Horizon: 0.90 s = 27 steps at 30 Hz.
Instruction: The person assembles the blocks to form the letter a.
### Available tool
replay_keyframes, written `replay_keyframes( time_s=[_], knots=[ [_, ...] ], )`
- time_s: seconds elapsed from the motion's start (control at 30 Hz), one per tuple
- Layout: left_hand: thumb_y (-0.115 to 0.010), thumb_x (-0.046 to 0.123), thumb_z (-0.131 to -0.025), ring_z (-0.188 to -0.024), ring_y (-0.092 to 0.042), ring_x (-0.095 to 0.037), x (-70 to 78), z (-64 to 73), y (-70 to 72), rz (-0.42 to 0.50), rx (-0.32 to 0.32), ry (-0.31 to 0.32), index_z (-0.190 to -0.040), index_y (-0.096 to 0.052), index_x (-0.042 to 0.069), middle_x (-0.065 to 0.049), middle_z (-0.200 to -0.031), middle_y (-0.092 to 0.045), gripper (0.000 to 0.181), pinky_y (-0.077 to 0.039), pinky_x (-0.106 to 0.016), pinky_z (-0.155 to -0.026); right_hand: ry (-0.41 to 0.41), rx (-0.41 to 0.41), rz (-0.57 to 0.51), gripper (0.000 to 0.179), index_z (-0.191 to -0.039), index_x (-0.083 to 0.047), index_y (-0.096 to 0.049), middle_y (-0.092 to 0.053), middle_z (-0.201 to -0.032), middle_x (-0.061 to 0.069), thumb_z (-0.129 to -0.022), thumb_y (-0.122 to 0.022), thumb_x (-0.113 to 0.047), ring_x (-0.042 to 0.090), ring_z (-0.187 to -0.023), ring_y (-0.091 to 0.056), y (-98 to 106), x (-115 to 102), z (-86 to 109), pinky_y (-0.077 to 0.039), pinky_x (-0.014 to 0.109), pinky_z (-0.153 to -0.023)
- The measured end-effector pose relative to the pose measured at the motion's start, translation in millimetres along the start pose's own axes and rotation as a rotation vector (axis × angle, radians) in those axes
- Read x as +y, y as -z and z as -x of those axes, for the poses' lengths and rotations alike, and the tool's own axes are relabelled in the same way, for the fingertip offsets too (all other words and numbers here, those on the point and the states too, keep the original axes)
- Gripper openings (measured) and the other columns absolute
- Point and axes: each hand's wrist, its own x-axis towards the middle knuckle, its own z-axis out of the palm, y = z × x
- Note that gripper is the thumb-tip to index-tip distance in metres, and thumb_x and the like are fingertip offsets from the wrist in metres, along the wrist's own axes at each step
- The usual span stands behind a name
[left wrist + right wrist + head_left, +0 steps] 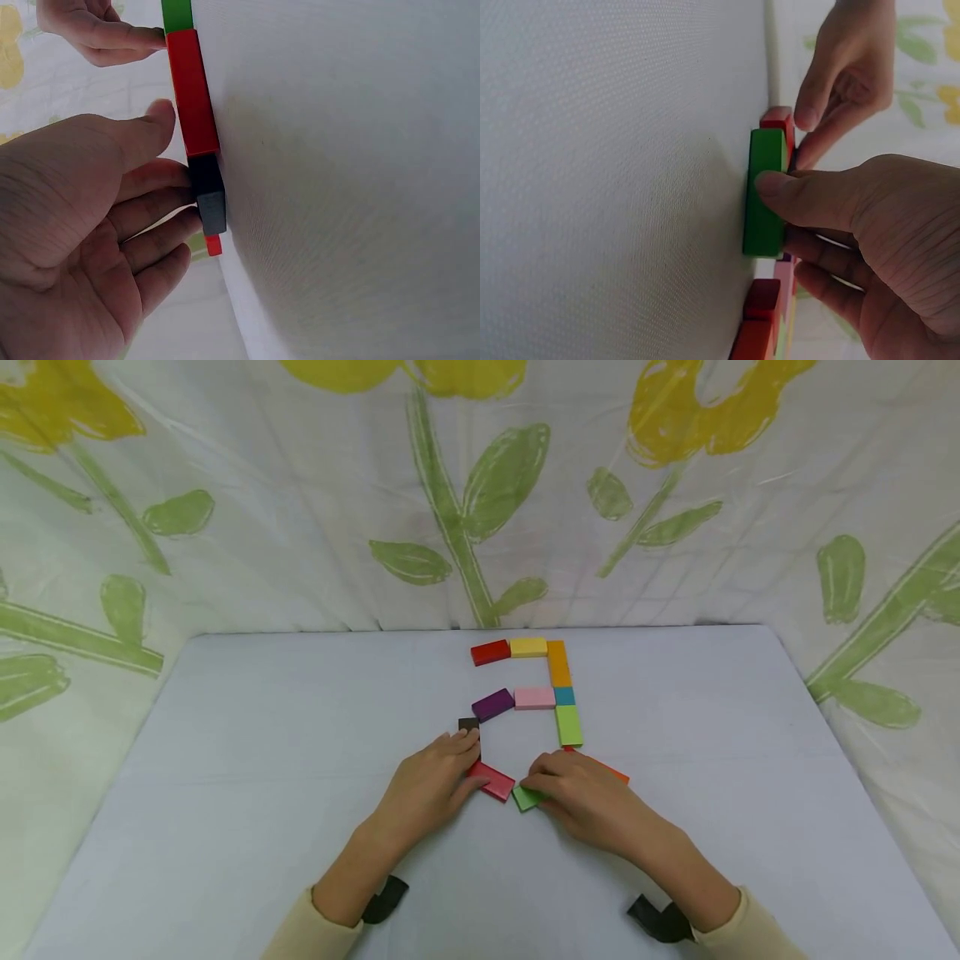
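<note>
My left hand [429,781] lies at the left side of a figure of coloured blocks. Its fingertips touch a black block [212,206], while the thumb hovers by the red block [193,97] adjoining it. Between thumb and fingers, my right hand [596,800] pinches a green block [761,232] at the figure's near side. In the head view, the green block's left end [526,798] is close to the red block [495,782]; the rest of it is under the fingers.
Farther back are purple [492,704], pink [534,697], blue [564,696], lime green [569,727], orange [559,663], yellow [528,647] and dark red [491,652] blocks. A red-orange block [613,772] is partly behind the right hand. A flower-patterned curtain [300,527] hangs behind the white table [262,735].
</note>
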Motion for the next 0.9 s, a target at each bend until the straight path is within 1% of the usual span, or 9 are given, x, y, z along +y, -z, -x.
replay_keyframes(
  time_s=[0.2,0.33,0.47,0.9],
  knots=[
    [-0.079,0.030,-0.096,-0.142,-0.062,-0.025,0.3,0.0,0.2,0.008,0.001,0.016,-0.138,-0.071,0.006,-0.010,-0.148,-0.066,0.049,-0.047,-0.042,-0.120,-0.003,-0.001,0.000,0.030,-0.116,-0.015,-0.080,-0.073,-0.113,-0.003,-0.088,-0.087,-0.012,0.015,-0.108,-0.069,0.3,0.1,0.0,-0.062,0.035,-0.097],
    [-0.079,0.030,-0.096,-0.142,-0.062,-0.025,0.3,-0.1,0.0,0.013,0.005,0.016,-0.138,-0.071,0.006,-0.010,-0.148,-0.066,0.049,-0.047,-0.042,-0.120,-0.004,-0.002,-0.004,0.030,-0.118,-0.015,-0.080,-0.074,-0.114,-0.003,-0.089,-0.086,-0.011,0.015,-0.110,-0.069,1.0,1.0,-0.2,-0.062,0.036,-0.098],
    [-0.078,0.032,-0.097,-0.142,-0.061,-0.025,0.3,-0.4,-0.1,0.018,0.002,0.018,-0.138,-0.071,0.006,-0.010,-0.148,-0.066,0.049,-0.047,-0.042,-0.120,-0.020,0.003,-0.011,0.031,-0.117,-0.015,-0.080,-0.074,-0.115,-0.004,-0.088,-0.087,-0.010,0.015,-0.111,-0.069,2.0,2.5,0.2,-0.062,0.036,-0.099],
    [-0.078,0.032,-0.097,-0.143,-0.060,-0.025,2.2,-1.5,-0.7,0.006,-0.012,0.028,-0.139,-0.070,0.005,-0.011,-0.149,-0.066,0.050,-0.047,-0.042,-0.121,-0.036,0.000,-0.048,0.029,-0.116,-0.013,-0.081,-0.075,-0.114,-0.002,-0.088,-0.086,-0.009,0.016,-0.109,-0.070,1.6,6.4,-1.7,-0.063,0.035,-0.097]
  ],
)
